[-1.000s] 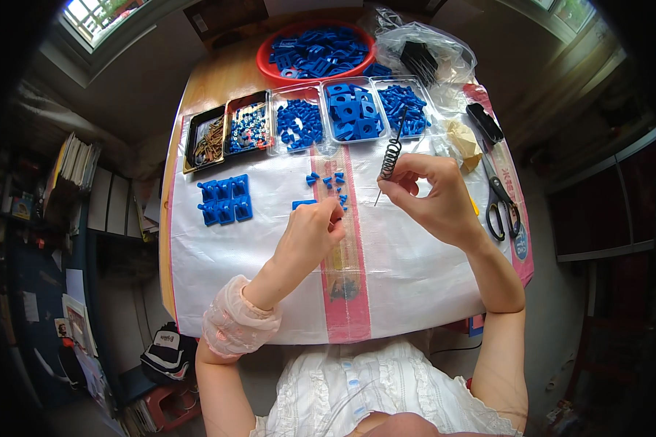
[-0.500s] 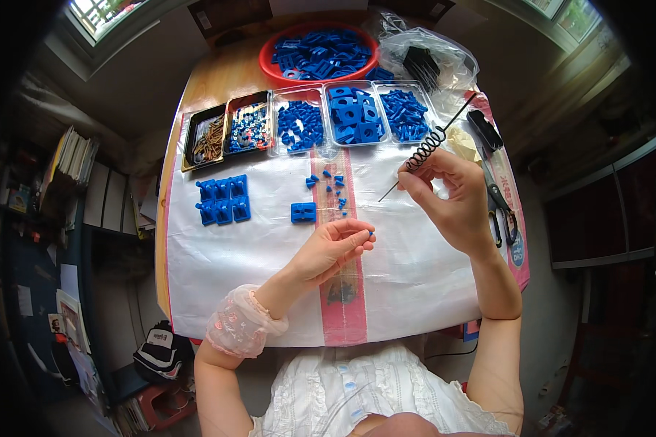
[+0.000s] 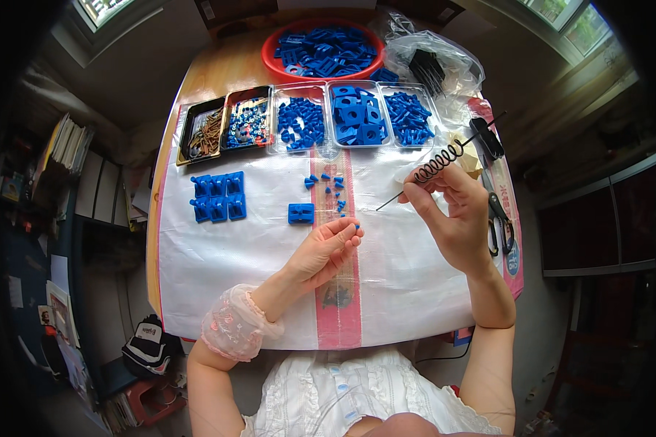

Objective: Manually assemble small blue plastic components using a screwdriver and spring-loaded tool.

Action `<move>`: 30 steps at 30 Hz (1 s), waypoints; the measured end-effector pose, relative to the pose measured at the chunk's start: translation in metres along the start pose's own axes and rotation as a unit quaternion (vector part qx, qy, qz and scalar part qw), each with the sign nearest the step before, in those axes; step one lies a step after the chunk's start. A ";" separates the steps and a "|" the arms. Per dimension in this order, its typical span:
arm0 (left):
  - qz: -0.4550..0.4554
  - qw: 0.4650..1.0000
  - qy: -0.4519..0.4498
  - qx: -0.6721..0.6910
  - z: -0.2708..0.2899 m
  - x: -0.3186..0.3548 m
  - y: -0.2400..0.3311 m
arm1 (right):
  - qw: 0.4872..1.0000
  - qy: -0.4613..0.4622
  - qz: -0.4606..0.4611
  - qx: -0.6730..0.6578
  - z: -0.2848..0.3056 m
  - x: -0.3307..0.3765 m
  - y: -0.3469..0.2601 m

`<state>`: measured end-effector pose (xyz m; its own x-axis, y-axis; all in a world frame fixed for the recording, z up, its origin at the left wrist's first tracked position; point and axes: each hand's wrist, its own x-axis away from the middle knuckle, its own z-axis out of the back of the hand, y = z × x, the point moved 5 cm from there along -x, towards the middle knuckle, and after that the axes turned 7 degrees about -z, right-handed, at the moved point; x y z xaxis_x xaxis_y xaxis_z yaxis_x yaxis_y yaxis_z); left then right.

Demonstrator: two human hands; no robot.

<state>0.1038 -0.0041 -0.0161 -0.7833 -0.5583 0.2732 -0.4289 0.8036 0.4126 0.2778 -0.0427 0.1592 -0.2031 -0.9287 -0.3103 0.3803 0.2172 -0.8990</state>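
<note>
Right hand (image 3: 455,218) is raised over the white sheet (image 3: 219,284), fingers closed on a thin dark rod (image 3: 444,156) wound with a black coil spring; the rod runs slantwise from lower left to upper right. Left hand (image 3: 324,251) sits lower, near the pink centre stripe, fingertips pinched on a tiny blue piece (image 3: 358,228).

Just ahead of the left hand: one small blue block (image 3: 300,213) and a scatter of small blue bits (image 3: 328,186), too small to count. To the left, a grouped set of blue blocks (image 3: 217,197), roughly six.

Far edge of sheet: five trays in a row, one black (image 3: 200,131), one holding mixed pieces (image 3: 246,125), three clear trays of blue parts (image 3: 357,113). Behind them one red bowl (image 3: 321,51) of blue parts and one clear bag (image 3: 434,65) with dark items. One pair of scissors (image 3: 497,218) lies right of the right hand, partly hidden by it.
</note>
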 end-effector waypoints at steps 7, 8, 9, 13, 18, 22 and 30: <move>0.005 0.999 -0.037 0.022 0.002 -0.004 -0.002 | 0.999 -0.036 0.028 0.023 -0.017 0.003 0.008; 0.007 0.999 -0.042 0.021 0.002 -0.004 -0.002 | 0.999 -0.037 0.030 0.024 -0.019 0.003 0.008; 0.009 0.999 -0.046 0.020 0.001 -0.004 -0.002 | 0.998 -0.038 0.033 0.023 -0.020 0.003 0.008; 0.012 0.998 -0.051 0.023 0.001 -0.004 -0.002 | 0.996 -0.072 -0.005 0.052 -0.024 0.006 0.011; 0.015 0.998 -0.053 0.024 -0.001 -0.004 -0.002 | 0.995 -0.068 0.002 0.069 -0.029 0.006 0.010; 0.021 0.999 -0.047 0.020 -0.001 -0.004 -0.002 | 0.995 -0.069 0.009 0.077 -0.029 0.007 0.010; 0.011 0.999 -0.043 -0.016 -0.002 -0.004 -0.003 | 0.996 -0.065 0.018 0.055 -0.031 0.007 0.011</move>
<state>0.1089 -0.0045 -0.0169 -0.8291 -0.5190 0.2080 -0.3965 0.8080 0.4358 0.2529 -0.0376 0.1380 -0.0716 -0.9535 -0.2927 0.4826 0.2237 -0.8468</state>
